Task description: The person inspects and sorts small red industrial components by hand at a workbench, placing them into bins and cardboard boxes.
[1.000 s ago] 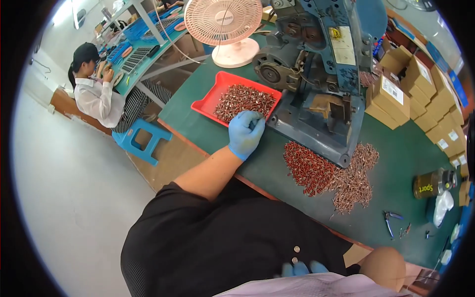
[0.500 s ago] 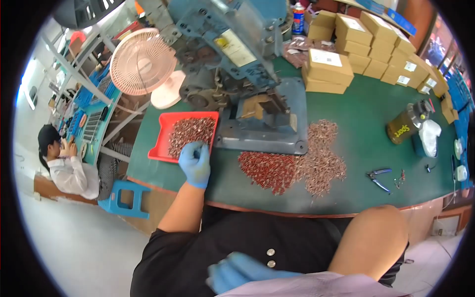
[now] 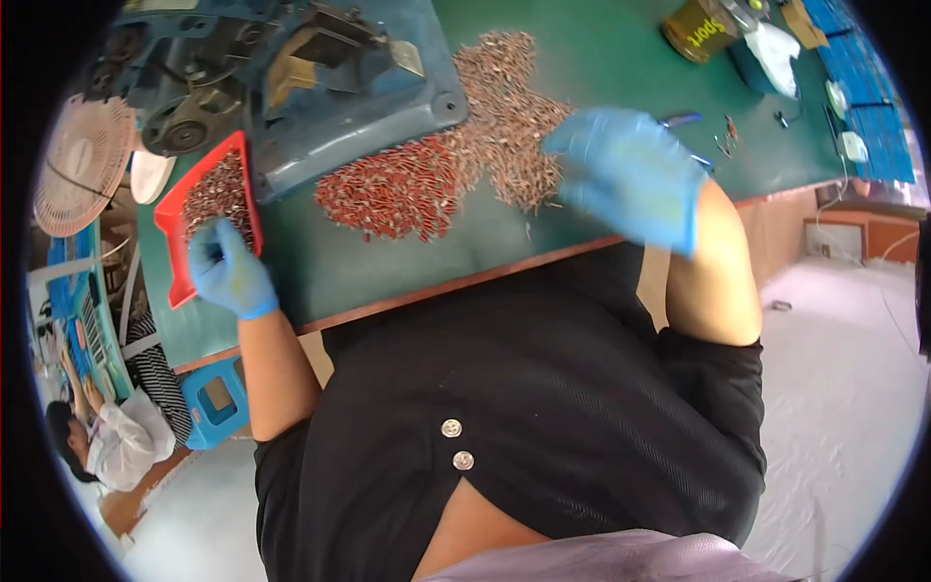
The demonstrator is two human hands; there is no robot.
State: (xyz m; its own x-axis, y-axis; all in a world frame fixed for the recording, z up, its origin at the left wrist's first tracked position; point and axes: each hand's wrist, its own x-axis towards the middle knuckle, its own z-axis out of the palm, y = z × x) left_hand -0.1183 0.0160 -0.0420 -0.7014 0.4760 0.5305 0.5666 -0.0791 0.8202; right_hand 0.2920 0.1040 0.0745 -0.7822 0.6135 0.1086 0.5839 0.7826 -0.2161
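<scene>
My left hand [image 3: 231, 272], in a blue glove, is at the near edge of the red tray [image 3: 175, 225]. Its fingers are curled together over the small copper-coloured metal parts [image 3: 221, 190] in the tray; what they hold is hidden. Gloved in blue too, my right hand [image 3: 630, 175] is over the table, beside the pile of pale copper-coloured parts [image 3: 509, 116]. Motion smears its fingers, and no held thing can be made out. Between the hands lies a heap of red small parts [image 3: 393, 189], touching the paler pile.
A heavy blue-grey machine base [image 3: 359, 136] stands behind the red heap. Blue-handled pliers [image 3: 684, 120] lie partly behind my right hand. At the back right is a bottle [image 3: 700, 31]. A pink fan [image 3: 85, 165], a blue stool [image 3: 211, 403] and a seated person [image 3: 121, 436] are at left.
My view has swung down and to the right. My right hand has risen from near my body to above the table. My left hand stays at the tray.
</scene>
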